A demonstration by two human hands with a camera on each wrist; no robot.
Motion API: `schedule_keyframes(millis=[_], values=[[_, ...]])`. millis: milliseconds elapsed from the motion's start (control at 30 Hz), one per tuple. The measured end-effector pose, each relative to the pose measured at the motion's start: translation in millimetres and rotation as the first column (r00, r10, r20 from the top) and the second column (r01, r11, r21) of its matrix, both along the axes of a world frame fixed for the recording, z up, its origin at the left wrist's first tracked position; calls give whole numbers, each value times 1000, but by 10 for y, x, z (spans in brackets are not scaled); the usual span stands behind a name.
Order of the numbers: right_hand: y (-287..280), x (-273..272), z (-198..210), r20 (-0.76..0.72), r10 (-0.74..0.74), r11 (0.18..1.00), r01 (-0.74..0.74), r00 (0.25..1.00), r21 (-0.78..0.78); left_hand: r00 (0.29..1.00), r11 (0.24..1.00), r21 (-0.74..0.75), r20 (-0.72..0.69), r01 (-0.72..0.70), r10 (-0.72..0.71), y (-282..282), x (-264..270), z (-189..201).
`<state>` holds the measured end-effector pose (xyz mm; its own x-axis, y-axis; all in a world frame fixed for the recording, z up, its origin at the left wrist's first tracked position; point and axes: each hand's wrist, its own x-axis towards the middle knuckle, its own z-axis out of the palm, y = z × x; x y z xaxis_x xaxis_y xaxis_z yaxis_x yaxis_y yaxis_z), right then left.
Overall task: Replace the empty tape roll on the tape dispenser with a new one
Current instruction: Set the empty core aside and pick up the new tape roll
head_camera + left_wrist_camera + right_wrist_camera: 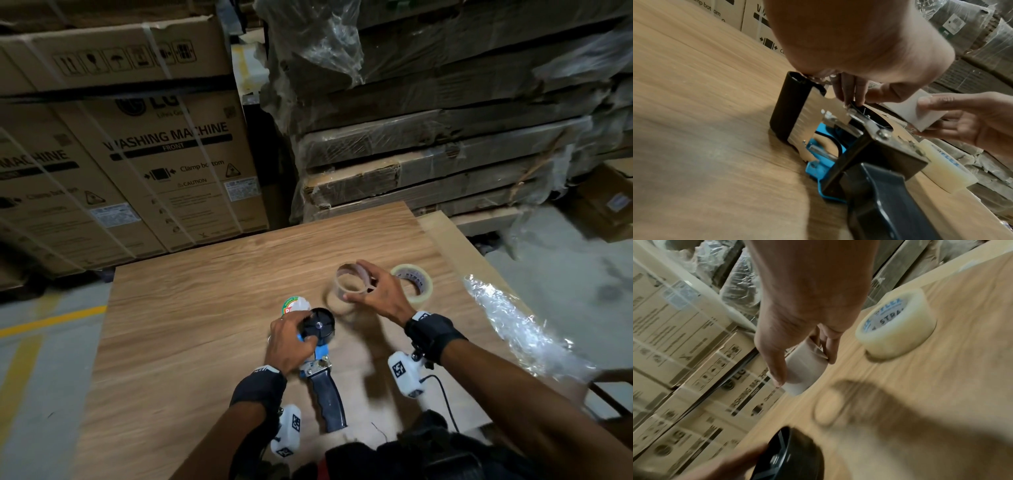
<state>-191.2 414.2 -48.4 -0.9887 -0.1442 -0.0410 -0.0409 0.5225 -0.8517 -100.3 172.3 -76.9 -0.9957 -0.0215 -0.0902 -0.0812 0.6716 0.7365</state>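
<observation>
A blue and black tape dispenser (pixel 320 363) lies on the wooden table (pixel 205 308), its handle toward me. My left hand (pixel 291 339) grips its black spool hub (pixel 318 326), which is bare. My right hand (pixel 373 291) holds the empty cardboard core (pixel 349 282) above the table, pinched between thumb and fingers; the right wrist view shows this core (pixel 805 369) too. A new roll of clear tape (pixel 416 282) lies flat just right of that hand. The left wrist view shows the dispenser's metal side plate (pixel 818 116) and the new roll (pixel 949 170).
Washing machine cartons (pixel 137 164) stand beyond the table's far left edge. Plastic-wrapped flat boxes (pixel 445 137) are stacked at the far right. Crumpled clear plastic (pixel 520 329) lies on the table's right edge. A round sticker label (pixel 294 305) sits by the hub.
</observation>
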Motion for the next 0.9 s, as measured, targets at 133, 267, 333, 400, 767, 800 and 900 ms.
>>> schedule_keyframes(millis=[133, 267, 333, 400, 767, 800, 900], values=[[222, -355, 26, -12, -87, 995, 87, 996, 41, 1000, 999, 28, -4, -16, 16, -5, -37, -51], [375, -710, 15, 8, -176, 981, 175, 984, 83, 1000, 1000, 14, 8, -27, 27, -29, -47, -184], [441, -873, 2, 19, -196, 976, 193, 980, 105, 999, 999, 6, 23, -31, 31, -47, -48, -264], [500, -1033, -35, 40, -222, 970, 216, 974, 116, 999, 999, 8, 25, -41, 41, -63, -52, -326], [670, -1699, -308, 165, -245, 951, 205, 955, 230, 992, 993, 29, -45, -117, 118, -9, -40, -346], [676, -1721, -326, 169, -241, 952, 198, 956, 234, 992, 993, 29, -46, -116, 117, -6, -46, -348], [683, -1738, -357, 179, -227, 952, 178, 957, 250, 991, 993, 24, -68, -114, 116, 6, -52, -349]])
